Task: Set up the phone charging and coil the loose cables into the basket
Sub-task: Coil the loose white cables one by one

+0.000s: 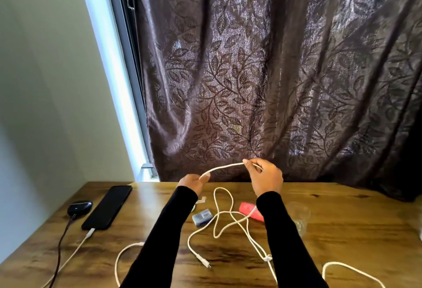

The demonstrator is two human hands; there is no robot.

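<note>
left hand (193, 181) grip: pinching white cable (225, 214) | right hand (266, 177) grip: pinching same cable | writing: none readable

Wooden table (342, 230), brown leaf-patterned curtain (274, 70), bright window strip (109, 59), pale wall (45, 82)

I have one head-worn wide-angle view, looking forward and down from above the near edge of the wooden table (342, 230). It sits close over my forearms, faces a brown leaf-patterned curtain (274, 70), and tilts so the window frame (127, 59) leans.
</note>
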